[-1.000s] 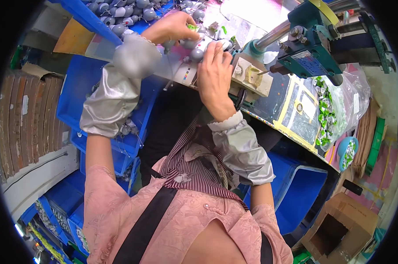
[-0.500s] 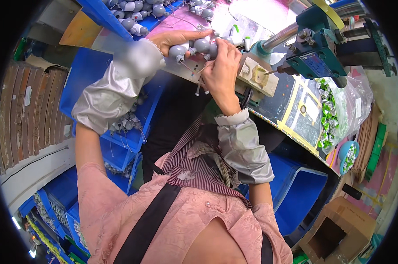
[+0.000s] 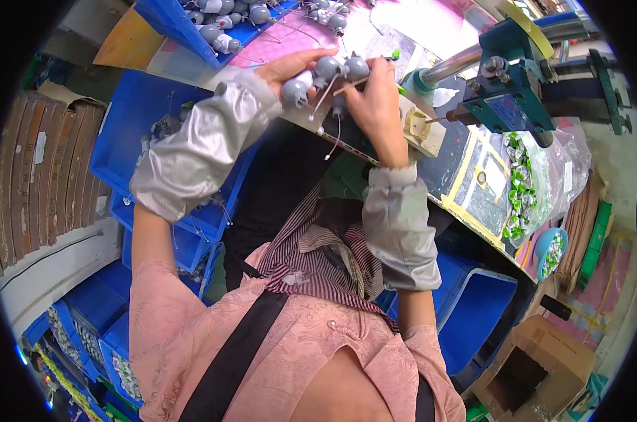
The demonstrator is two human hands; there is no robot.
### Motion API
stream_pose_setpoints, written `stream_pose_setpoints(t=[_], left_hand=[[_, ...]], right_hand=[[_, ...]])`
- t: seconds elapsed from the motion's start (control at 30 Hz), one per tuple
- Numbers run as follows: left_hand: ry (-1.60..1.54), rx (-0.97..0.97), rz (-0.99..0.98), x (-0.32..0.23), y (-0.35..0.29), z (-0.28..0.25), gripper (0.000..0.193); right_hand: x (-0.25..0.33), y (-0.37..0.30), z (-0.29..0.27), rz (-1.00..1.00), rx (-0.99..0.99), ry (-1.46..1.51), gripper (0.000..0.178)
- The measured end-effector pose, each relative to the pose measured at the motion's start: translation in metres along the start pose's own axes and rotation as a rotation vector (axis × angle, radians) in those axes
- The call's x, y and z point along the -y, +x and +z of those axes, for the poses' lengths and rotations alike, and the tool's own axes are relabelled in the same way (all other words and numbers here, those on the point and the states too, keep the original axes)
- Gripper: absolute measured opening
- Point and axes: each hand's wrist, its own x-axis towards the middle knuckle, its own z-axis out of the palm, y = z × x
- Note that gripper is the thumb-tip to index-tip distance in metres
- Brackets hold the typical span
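Above the near edge of the desk, the left hand's partly hidden fingers are holding glossy grey rounded plastic pieces; the right hand's fingers are pinching a slim tan stick.

Head fisheye cam looks down, near, onto L hand & R hand.

Smooth plastic pieces, glossy sleeves
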Motion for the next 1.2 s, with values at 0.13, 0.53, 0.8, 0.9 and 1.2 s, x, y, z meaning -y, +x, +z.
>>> stream_pose_setpoints(t=[0.13,0.53,0.8,0.9,1.2], left_hand=[[-0.024,0.013,0.062,0.035,-0.025,0.009,0.049],[-0.585,-0.031,0.725,0.169,-0.114,0.003,0.059],[-0.904,0.161,0.932,0.187,-0.198,-0.126,0.072],[-0.975,-0.189,1.062,0.168,-0.219,-0.154,0.076],[-0.743,-0.859,1.043,0.133,-0.253,-0.121,0.081]], right_hand=[[0.03,-0.038,0.001,-0.038,-0.119,0.013,0.044],[0.122,-0.094,0.032,-0.207,0.316,0.255,0.061],[0.157,-0.103,0.076,-0.293,0.3,0.454,0.043],[0.149,-0.107,0.075,-0.226,0.326,0.405,0.033],[0.097,-0.116,0.045,-0.109,0.092,0.386,0.017]])
